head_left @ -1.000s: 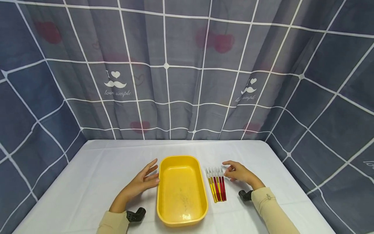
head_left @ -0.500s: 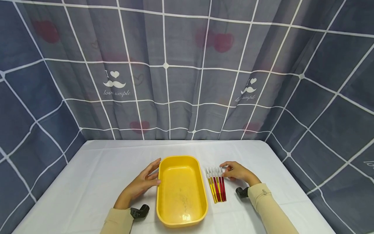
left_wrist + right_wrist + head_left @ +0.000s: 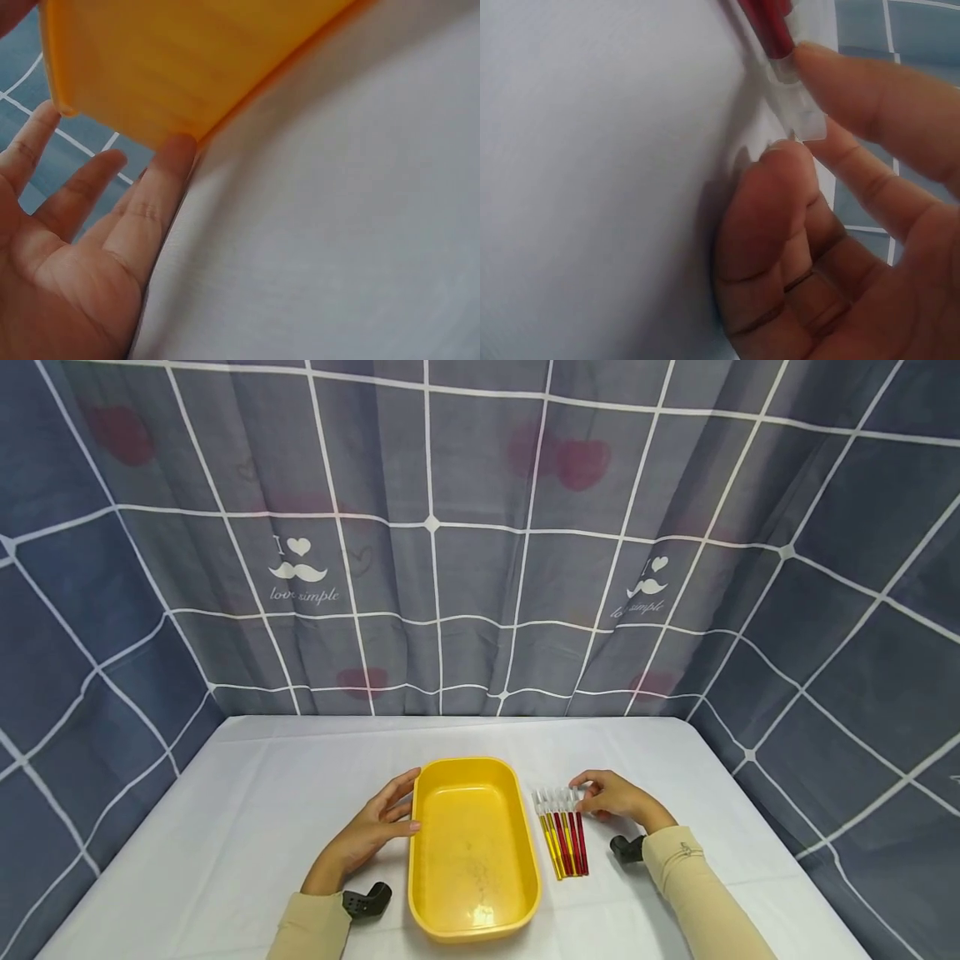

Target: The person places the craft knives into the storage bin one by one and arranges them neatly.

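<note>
A yellow tray (image 3: 465,827) is resting on the white-covered desk (image 3: 262,827), its long sides running from 12 to 6 o'clock. Just beside it, at its 3 o'clock, a row of red and yellow pen-shaped tools (image 3: 564,847) is lying flat, the clear caps (image 3: 557,800) pointing roughly toward 12 o'clock. I am placing my left hand (image 3: 367,833) at the tray's 10 o'clock; its fingers are extending loosely apart, with tips touching the tray's side. I am holding my right hand (image 3: 618,797) at the row's 2 o'clock, thumb and curving fingers bracketing the cap of the outermost red tool (image 3: 769,26). The thumb tip is meeting that tool near its neck; whether the fingers are actually gripping it, I cannot tell. Beige sleeves (image 3: 708,897) are covering both my forearms. A grey gridded curtain (image 3: 480,577) is hanging at 12 o'clock, behind the desk.
</note>
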Available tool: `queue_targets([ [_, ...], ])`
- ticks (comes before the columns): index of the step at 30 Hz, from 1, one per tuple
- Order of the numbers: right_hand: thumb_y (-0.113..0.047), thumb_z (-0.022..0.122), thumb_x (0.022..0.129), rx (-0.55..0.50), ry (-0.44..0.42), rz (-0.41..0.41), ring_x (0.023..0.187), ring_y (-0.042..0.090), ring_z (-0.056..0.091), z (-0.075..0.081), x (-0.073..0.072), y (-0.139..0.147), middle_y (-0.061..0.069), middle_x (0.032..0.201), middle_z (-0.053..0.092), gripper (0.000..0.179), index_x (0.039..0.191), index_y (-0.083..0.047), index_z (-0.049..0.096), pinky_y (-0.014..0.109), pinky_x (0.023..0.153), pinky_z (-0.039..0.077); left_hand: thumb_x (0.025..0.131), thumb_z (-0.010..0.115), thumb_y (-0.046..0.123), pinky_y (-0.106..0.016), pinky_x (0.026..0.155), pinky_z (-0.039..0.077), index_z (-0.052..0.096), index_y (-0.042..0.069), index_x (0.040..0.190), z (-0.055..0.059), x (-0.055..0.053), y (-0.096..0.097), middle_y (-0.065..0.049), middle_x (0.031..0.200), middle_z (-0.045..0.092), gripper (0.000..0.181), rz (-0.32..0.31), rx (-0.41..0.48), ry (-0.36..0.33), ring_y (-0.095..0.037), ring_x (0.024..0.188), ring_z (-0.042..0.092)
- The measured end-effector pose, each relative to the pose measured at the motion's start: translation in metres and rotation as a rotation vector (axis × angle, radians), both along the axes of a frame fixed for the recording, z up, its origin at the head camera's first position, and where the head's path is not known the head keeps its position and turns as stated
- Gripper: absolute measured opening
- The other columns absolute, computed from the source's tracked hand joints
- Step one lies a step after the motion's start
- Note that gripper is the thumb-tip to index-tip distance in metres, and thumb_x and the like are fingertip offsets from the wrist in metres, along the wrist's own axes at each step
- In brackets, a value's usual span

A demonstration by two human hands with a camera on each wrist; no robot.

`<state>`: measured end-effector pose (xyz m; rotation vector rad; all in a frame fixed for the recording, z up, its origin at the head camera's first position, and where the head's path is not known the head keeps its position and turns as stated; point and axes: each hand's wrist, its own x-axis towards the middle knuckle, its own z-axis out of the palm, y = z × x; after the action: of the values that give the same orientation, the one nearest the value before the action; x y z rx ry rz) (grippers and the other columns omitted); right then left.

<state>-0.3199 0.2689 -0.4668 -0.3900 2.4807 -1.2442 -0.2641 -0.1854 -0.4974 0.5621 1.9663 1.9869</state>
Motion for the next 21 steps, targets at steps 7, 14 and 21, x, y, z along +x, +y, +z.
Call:
queue_targets([
  [7, 0.004, 0.070, 0.093, -0.060, -0.035, 0.001, 0.072, 0.016, 0.057, 0.006, 0.006, 0.004, 0.002, 0.083, 0.064, 0.039, 0.130, 0.010, 0.059, 0.026, 0.063, 0.050, 0.097, 0.078, 0.007, -0.038, 0.113, 0.048, 0.021, 0.004, 0.172, -0.003, -0.002, 0.000, -0.033, 0.174, 0.020, 0.094, -0.010, 0.009, -0.003, -0.054, 0.153, 0.036],
  [14, 0.005, 0.067, 0.096, -0.140, -0.063, 0.015, 0.075, 0.016, 0.064, 0.009, 0.008, 0.007, 0.003, 0.083, 0.068, 0.046, 0.138, 0.014, 0.051, 0.027, 0.065, 0.054, 0.098, 0.077, 0.007, -0.037, 0.114, 0.047, 0.019, 0.004, 0.172, -0.003, -0.002, -0.001, -0.034, 0.173, 0.020, 0.094, -0.012, 0.011, 0.000, -0.054, 0.153, 0.035],
  [21, 0.005, 0.064, 0.097, -0.191, -0.094, -0.022, 0.076, 0.017, 0.065, 0.009, 0.011, 0.008, 0.005, 0.089, 0.066, 0.051, 0.144, 0.014, 0.047, 0.030, 0.068, 0.062, 0.099, 0.076, 0.006, -0.033, 0.114, 0.047, 0.018, 0.005, 0.173, -0.004, -0.002, 0.000, -0.034, 0.173, 0.021, 0.093, -0.011, 0.006, -0.005, -0.053, 0.154, 0.034],
])
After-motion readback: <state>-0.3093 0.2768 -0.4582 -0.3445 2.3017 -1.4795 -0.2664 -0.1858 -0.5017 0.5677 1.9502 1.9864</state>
